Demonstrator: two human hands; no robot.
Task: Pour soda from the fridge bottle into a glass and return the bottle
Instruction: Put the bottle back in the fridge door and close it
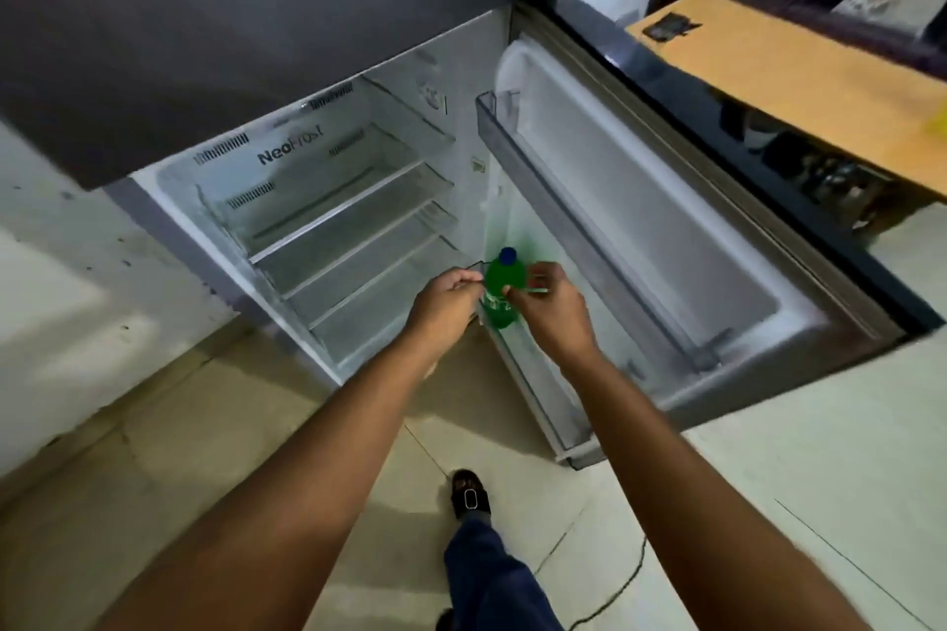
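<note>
Between both hands, bottle (503, 289) upright.

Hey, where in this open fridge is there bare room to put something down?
The glass shelves inside the fridge show bare, from the back wall to their front edges. The upper door bin also looks bare. It is crowded only at the lower door rack, where the green bottle stands between the left hand and right hand.
</note>
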